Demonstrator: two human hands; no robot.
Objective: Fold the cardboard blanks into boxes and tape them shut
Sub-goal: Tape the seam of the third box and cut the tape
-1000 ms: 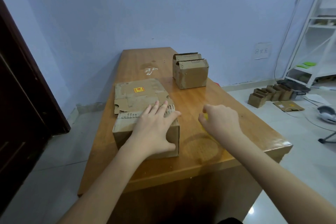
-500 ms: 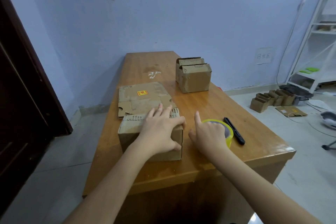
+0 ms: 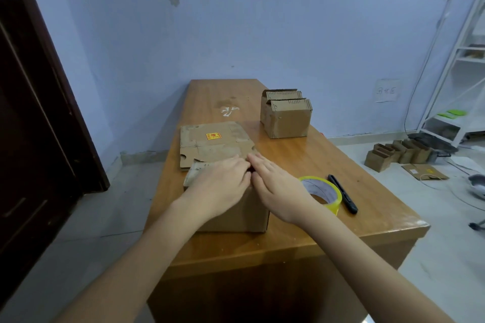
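Observation:
A folded brown cardboard box [image 3: 237, 215] stands near the front of the wooden table [image 3: 301, 228]. My left hand [image 3: 223, 183] lies flat on its top with straight fingers. My right hand [image 3: 275, 186] rests flat on the box's top right part, fingertips meeting those of the left. Just behind the box lies a flat cardboard blank [image 3: 212, 143] with a yellow-red sticker. A yellow-rimmed tape roll [image 3: 324, 193] lies right of the box, with a black pen-like cutter [image 3: 342, 193] beside it. Another folded box [image 3: 286, 114] with raised flaps stands farther back on the right.
A dark door [image 3: 34, 113] is at the left. On the floor at the right are several small cardboard boxes [image 3: 399, 152], a flat blank [image 3: 425, 172] and a white shelf frame [image 3: 456, 81]. The blue wall closes off the table's far end.
My right hand left the tape roll and moved left onto the top of the box. My left hand stayed pressed on the box. The camera tilted up slightly.

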